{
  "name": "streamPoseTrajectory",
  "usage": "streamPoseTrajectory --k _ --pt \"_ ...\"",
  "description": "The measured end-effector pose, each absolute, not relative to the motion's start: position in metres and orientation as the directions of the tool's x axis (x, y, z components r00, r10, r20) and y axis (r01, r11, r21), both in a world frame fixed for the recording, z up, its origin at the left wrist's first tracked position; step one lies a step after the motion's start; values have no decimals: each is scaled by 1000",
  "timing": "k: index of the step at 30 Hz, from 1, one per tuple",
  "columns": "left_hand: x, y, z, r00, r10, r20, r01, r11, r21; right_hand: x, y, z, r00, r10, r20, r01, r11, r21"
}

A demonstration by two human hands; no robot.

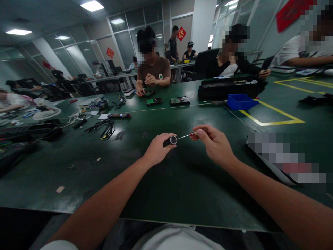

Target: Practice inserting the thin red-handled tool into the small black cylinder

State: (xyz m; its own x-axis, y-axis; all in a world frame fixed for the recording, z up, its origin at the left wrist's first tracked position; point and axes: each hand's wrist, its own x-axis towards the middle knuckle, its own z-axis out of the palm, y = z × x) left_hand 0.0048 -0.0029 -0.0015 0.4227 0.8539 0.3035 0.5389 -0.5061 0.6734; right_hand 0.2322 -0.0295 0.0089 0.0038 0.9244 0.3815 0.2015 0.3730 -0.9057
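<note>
My left hand [159,148] is closed around a short black cylinder [171,140], whose round, pale-rimmed end faces right toward me. Between the thumb and fingers of my right hand [213,141] is the handle of a screwdriver [194,133], reddish near the shaft. Its thin metal shaft points left, and the tip meets the cylinder's open end; how deep it reaches I cannot tell. Both hands are held above the green table [187,191]. The far side of the cylinder is hidden by my left fingers.
A blue bin [240,102] stands ahead to the right, near yellow tape. Black cables [107,130] and a dark rod-shaped tool [119,115] lie left. Drive-like boxes [180,100] sit before a seated co-worker [154,67]. A blurred sheet [283,159] lies right.
</note>
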Motion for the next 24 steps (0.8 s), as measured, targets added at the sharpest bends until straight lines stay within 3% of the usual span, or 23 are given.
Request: streamPoseTrajectory --k 24 --pt "4 -2 -3 425 851 310 537 -512 670 227 -34 17 80 922 379 258 348 -901"
